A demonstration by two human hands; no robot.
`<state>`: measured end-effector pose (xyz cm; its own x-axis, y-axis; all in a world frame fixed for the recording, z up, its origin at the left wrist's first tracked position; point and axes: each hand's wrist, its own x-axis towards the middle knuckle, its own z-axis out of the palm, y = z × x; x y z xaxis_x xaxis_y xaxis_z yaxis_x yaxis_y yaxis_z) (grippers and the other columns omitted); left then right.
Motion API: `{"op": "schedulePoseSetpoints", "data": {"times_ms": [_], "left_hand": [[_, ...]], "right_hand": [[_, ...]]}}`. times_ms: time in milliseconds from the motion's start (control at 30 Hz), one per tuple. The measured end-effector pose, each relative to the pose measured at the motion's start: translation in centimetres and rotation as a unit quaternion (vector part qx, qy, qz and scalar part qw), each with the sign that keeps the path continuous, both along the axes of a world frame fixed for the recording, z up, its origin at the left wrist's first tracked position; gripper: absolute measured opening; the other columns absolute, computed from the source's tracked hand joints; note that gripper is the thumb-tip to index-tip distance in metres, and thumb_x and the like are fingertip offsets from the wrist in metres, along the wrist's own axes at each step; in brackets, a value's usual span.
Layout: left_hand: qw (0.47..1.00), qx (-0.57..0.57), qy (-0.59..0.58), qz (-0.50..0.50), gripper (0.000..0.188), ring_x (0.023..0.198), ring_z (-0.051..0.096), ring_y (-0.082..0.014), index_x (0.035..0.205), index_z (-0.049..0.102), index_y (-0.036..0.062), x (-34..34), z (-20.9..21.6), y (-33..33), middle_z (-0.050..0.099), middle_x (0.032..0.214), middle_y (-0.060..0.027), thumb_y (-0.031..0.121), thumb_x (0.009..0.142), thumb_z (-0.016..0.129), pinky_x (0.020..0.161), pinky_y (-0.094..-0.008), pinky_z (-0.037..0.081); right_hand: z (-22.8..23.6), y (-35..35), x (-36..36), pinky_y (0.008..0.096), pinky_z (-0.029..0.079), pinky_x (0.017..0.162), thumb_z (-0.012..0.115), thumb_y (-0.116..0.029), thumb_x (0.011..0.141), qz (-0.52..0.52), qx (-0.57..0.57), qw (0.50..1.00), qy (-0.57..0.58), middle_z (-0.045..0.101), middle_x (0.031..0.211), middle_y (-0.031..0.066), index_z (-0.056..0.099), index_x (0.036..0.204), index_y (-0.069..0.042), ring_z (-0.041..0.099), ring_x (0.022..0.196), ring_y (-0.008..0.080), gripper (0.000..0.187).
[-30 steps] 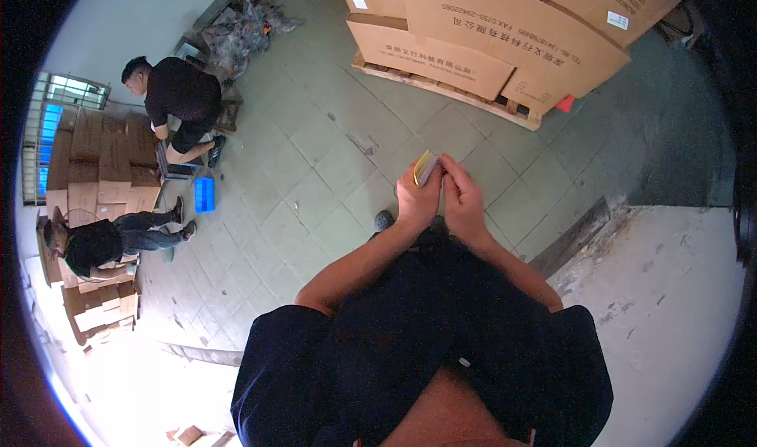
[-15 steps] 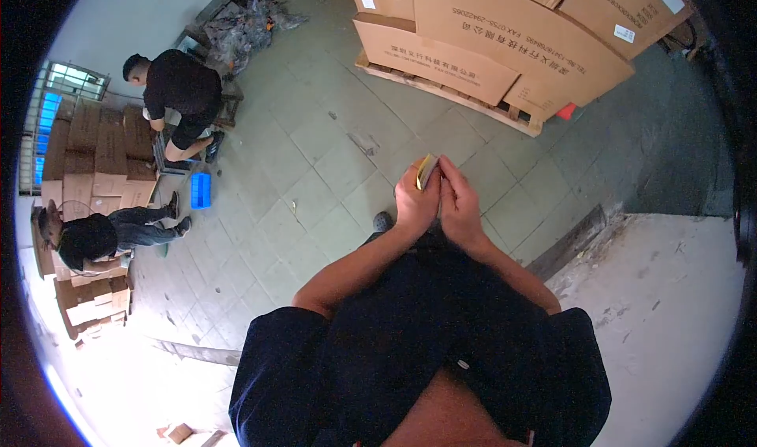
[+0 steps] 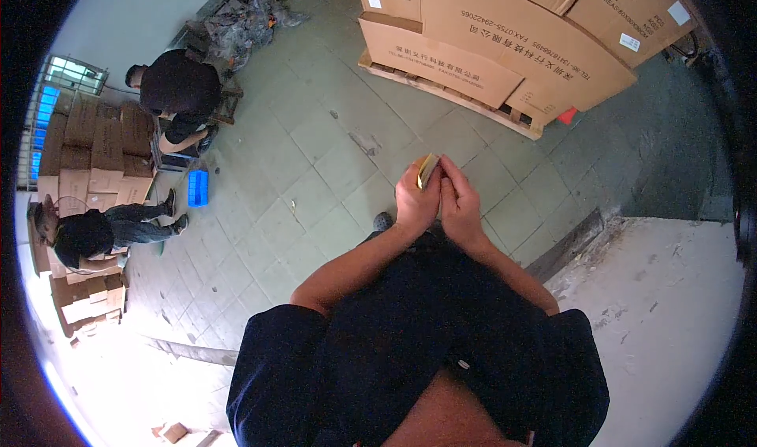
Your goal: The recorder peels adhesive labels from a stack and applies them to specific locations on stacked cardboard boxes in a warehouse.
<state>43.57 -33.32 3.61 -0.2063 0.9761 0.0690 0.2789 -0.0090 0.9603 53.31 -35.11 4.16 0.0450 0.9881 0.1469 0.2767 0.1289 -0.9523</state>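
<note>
Between both palms, close before the belly, the small yellowish flat piece (image 3: 426,170) is clasped by the left hand (image 3: 415,202) while the right hand (image 3: 459,204) pinches its edge, so fingers should grip firmly without bending it.

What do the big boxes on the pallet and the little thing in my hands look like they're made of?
Big boxes: corrugated cardboard, matte brown, folded flaps. Pallet: bare wood slats. Small flat piece between left hand and right hand: tan with a yellowish edge, perhaps cardboard; too small to tell.
</note>
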Motion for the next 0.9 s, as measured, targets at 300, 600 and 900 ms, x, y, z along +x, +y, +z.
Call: {"op": "schedulePoseSetpoints", "data": {"times_ms": [300, 600, 900], "left_hand": [[0.986, -0.115, -0.110, -0.052, 0.023, 0.074, 0.063, -0.0151, 0.096, 0.062, -0.0011, -1.8, 1.0, 0.6, 0.066, 0.085, -0.0106, 0.019, 0.086, 0.063, 0.065, -0.0295, 0.051], [0.820, -0.268, -0.501, -0.072, 0.043, 0.083, 0.061, -0.0195, 0.108, 0.054, 0.0075, -4.8, -2.1, 1.9, 0.061, 0.094, -0.0068, 0.043, 0.085, 0.061, 0.069, -0.0359, 0.054], [0.716, -0.404, -0.536, -0.193, 0.045, 0.090, 0.062, -0.0282, 0.113, 0.053, 0.0110, -8.5, -0.6, 3.3, 0.062, 0.101, -0.0095, 0.047, 0.087, 0.048, 0.074, -0.0459, 0.052]], "right_hand": [[-1.8, 0.9, -0.9, 0.0313, 0.042, 0.094, 0.048, -0.001, 0.090, -0.007, 0.042, 0.998, 0.037, 0.055, 0.120, 0.0166, 0.053, 0.115, 0.001, 0.056, 0.108, 0.0245, 0.025], [-1.7, 3.2, -1.0, 0.0322, 0.045, 0.088, 0.062, -0.003, 0.082, 0.067, 0.031, 0.997, 0.000, 0.057, 0.115, 0.0149, 0.056, 0.097, -0.002, 0.056, 0.104, 0.0228, 0.016], [0.1, 5.2, -0.4, 0.0366, 0.044, 0.088, 0.061, -0.004, 0.080, 0.163, 0.055, 0.979, -0.106, 0.057, 0.114, 0.0152, 0.056, 0.090, -0.004, 0.056, 0.103, 0.0297, 0.011]]}}
